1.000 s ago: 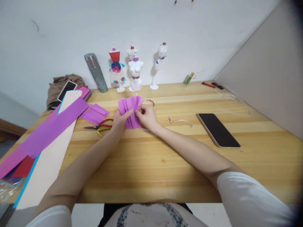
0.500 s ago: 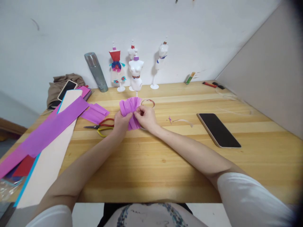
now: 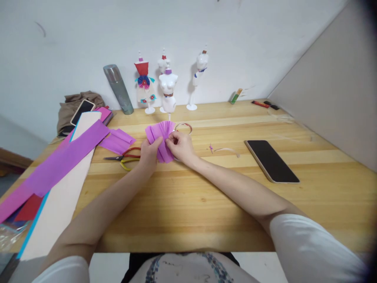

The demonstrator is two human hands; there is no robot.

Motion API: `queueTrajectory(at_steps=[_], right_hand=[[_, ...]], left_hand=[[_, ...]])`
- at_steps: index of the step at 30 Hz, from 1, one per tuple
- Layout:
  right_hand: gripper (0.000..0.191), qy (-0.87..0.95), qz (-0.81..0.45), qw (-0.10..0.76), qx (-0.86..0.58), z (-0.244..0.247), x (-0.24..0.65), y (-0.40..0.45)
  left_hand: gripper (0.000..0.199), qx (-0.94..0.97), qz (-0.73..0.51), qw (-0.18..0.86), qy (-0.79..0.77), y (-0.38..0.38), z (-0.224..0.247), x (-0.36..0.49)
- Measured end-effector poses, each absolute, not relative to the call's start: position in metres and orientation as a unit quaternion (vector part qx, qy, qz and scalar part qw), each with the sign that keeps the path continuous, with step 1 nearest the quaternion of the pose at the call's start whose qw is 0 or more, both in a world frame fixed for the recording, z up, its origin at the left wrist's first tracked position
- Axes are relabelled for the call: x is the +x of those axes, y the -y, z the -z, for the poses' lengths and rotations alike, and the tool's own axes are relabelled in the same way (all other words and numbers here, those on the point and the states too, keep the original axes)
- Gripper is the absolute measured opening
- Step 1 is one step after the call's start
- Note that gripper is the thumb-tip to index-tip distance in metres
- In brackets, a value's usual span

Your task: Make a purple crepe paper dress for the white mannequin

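A pleated piece of purple crepe paper (image 3: 160,133) is gathered between my two hands above the wooden table (image 3: 188,220). My left hand (image 3: 149,152) grips its left part, thumb on top. My right hand (image 3: 181,146) pinches the gathered folds at the right side. Just left of my left hand lie scissors (image 3: 125,157) with one red and one yellow handle. Behind my right hand is a ring-shaped item (image 3: 184,126), partly hidden. One white mannequin (image 3: 168,84) stands right behind the paper.
Other small mannequins (image 3: 143,84) and a grey bottle (image 3: 119,90) stand near the wall. Long paper strips (image 3: 63,157) cover the left side. At the right lies a large phone (image 3: 271,161); a green-and-yellow tube (image 3: 236,96) is at the back.
The left part of the purple paper has spread slightly to the left, and my left hand has shifted a little left with it. My right hand keeps its pinch.
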State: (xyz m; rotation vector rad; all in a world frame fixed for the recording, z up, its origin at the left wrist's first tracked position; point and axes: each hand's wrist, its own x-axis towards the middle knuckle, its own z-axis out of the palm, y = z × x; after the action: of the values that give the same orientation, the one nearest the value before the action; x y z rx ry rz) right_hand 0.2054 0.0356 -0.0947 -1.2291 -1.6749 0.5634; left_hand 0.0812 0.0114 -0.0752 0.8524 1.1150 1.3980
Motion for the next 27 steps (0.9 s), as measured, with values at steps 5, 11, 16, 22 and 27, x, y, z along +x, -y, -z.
queueTrajectory(at_steps=[5,11,16,22,27], right_hand=[[0.021,0.685,-0.227,0.478,-0.501,0.0952,0.2059,-0.0373],[0.019,0.683,-0.228,0.475,-0.506,0.0943,0.2055,-0.0361],[0.021,0.683,-0.228,0.477,-0.504,0.0919,0.2061,-0.0352],[0.021,0.679,-0.229,0.481,-0.505,0.0920,0.2059,-0.0362],[0.020,0.679,-0.229,0.484,-0.502,0.0943,0.2058,-0.0373]], left_hand=[[0.021,0.342,-0.626,0.531,-0.457,-0.0121,0.0725,0.0825],[0.027,0.356,-0.611,0.542,-0.453,-0.0117,0.0743,0.0841],[0.028,0.383,-0.604,0.569,-0.405,-0.0102,0.0725,0.0845],[0.029,0.383,-0.602,0.571,-0.406,-0.0142,0.0756,0.0819],[0.030,0.380,-0.602,0.559,-0.425,-0.0149,0.0777,0.0809]])
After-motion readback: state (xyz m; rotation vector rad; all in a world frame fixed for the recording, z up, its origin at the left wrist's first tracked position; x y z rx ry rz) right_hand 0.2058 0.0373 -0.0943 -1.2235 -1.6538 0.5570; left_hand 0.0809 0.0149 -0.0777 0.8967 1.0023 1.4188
